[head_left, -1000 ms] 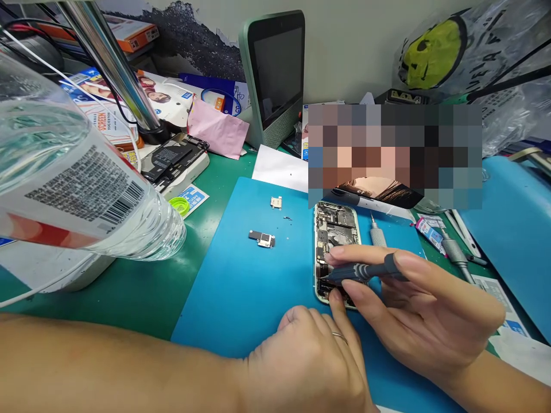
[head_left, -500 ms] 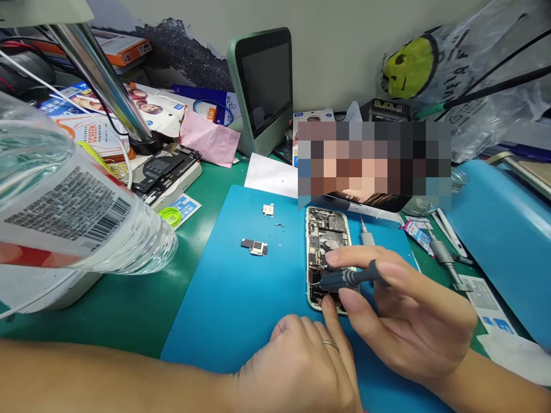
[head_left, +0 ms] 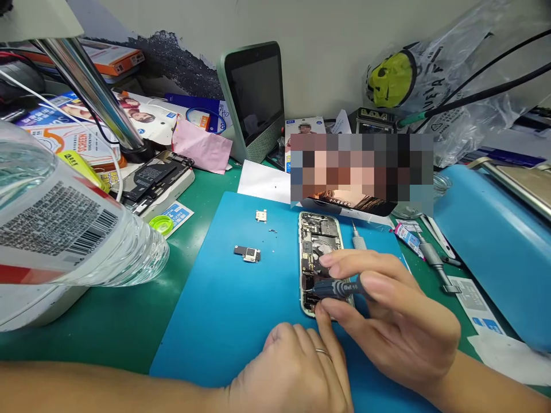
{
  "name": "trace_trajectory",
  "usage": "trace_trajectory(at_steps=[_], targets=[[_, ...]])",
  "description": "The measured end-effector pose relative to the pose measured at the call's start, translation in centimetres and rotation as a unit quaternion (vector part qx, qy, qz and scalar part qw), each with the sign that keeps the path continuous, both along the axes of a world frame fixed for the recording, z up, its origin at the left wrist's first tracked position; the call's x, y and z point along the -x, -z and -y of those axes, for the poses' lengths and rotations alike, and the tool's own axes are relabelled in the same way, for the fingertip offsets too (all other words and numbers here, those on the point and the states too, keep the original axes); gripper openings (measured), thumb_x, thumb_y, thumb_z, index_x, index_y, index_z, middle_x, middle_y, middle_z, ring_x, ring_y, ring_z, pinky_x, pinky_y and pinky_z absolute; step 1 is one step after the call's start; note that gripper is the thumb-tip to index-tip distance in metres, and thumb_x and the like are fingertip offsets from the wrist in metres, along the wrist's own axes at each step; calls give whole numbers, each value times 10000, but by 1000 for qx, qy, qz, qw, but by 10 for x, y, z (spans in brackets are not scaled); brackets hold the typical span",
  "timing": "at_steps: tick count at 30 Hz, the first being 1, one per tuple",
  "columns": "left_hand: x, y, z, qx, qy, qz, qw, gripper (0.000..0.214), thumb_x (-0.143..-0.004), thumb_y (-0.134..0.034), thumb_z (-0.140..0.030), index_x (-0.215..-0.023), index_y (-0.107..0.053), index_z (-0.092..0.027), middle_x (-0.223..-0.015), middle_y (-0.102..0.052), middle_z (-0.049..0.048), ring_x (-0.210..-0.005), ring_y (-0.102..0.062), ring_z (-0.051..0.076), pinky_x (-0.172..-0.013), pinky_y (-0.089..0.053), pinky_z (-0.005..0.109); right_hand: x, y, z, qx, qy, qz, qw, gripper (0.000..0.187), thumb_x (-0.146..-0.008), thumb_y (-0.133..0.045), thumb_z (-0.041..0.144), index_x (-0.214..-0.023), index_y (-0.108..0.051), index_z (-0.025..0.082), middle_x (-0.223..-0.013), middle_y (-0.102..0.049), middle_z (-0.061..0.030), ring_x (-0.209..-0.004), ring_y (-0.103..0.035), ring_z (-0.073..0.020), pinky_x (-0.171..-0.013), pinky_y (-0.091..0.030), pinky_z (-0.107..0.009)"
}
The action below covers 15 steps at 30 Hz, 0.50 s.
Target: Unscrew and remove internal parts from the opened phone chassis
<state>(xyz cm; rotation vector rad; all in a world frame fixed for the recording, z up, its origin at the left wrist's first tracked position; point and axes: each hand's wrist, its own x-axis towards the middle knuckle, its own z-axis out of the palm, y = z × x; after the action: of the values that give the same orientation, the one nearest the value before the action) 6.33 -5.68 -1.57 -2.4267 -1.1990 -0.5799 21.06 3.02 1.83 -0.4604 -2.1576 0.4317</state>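
Note:
An opened phone (head_left: 317, 241) with bare circuit boards lies on the blue mat (head_left: 232, 304). My right hand (head_left: 396, 321) pinches a dark screwdriver (head_left: 340, 287), its tip down in the lower part of the phone. My left hand (head_left: 293, 367) rests on the mat with fingers curled, one fingertip pressed against the phone's near end; a ring shows on it. Two small loose metal parts (head_left: 247, 253) (head_left: 260, 215) lie on the mat left of the phone.
A clear water bottle (head_left: 64, 223) lies tilted at the left, close to the camera. A lamp pole (head_left: 90, 92), a green-edged screen (head_left: 253, 97), another opened phone (head_left: 152, 178), spare screwdrivers (head_left: 430, 258), a second blue mat (head_left: 491, 241) and plastic bags crowd the green table.
The view has shifted so everything sits lower and further left. My right hand has turned the screwdriver slightly while it stays on the phone. My left hand keeps its place.

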Motion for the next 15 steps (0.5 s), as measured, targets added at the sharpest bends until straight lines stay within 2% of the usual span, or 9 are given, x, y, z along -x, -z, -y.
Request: trace_trajectory(at_steps=[6, 10, 15], targets=[[1, -3, 0, 25, 9, -21, 999, 506, -929, -508, -504, -919, -675, -27, -570, -638, 98, -384, -468, 171, -387, -248, 302, 0, 2, 1, 49, -19, -13, 999, 853, -752, -569, -128, -1490, -421, 273, -1120, -722, -86, -1052, -719, -261, -902, -637, -514], [4, -9, -2, 21, 22, -37, 999, 495, -913, -551, -506, -890, -686, -31, -606, -668, 120, -397, -494, 170, -382, -259, 291, -3, 3, 1, 34, -13, 15, 999, 885, -757, -643, -123, -1500, -415, 301, -1116, -732, -69, -1067, -723, -245, -933, -638, -478], [8, -13, -2, 41, 36, -57, 997, 508, -947, -515, -461, -1013, -704, 7, -643, -685, 120, -414, -504, 157, -386, -267, 269, -6, 5, 3, 63, -3, 6, 998, 861, -783, -567, -125, -1508, -409, 310, -1229, -710, -94, -1124, -711, -267, -886, -663, -478]])
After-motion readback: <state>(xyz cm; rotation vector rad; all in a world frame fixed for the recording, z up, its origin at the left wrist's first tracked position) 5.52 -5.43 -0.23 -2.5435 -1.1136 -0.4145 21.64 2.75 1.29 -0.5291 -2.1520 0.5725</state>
